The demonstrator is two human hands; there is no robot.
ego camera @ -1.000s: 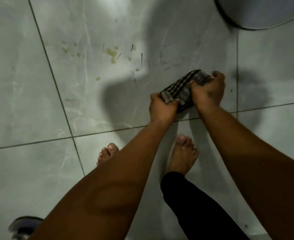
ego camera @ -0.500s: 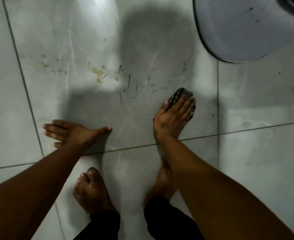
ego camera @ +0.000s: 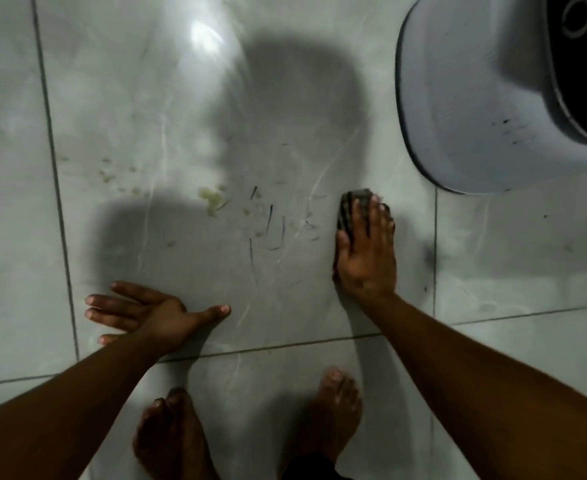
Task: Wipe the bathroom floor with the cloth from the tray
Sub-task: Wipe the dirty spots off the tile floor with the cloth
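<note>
Feet (ego camera: pixel 335 407) bare on the grey bathroom floor (ego camera: pixel 319 109), both my hands down on the tiles.
My left hand (ego camera: pixel 153 315) lies flat and splayed, holding nothing. Farther out, my right hand (ego camera: pixel 366 258) presses the dark striped cloth (ego camera: pixel 349 206) to the floor with straight fingers, just right of dark streaks (ego camera: pixel 271 223) and yellowish spots (ego camera: pixel 211 199). A grey tub (ego camera: pixel 475 116) stands beyond.

Tiled floor (ego camera: pixel 129 98) with cloth (ego camera: pixel 349 206), stains (ego camera: pixel 212 199)

The floor (ego camera: pixel 146 98) is smooth, glossy tile with pale marble veining, brightly reflective and marked by dull yellowish smears (ego camera: pixel 212 200). The cloth (ego camera: pixel 349 206) is dark striped woven fabric. The tub (ego camera: pixel 475 116) looks like matt, scuffed plastic.
</note>
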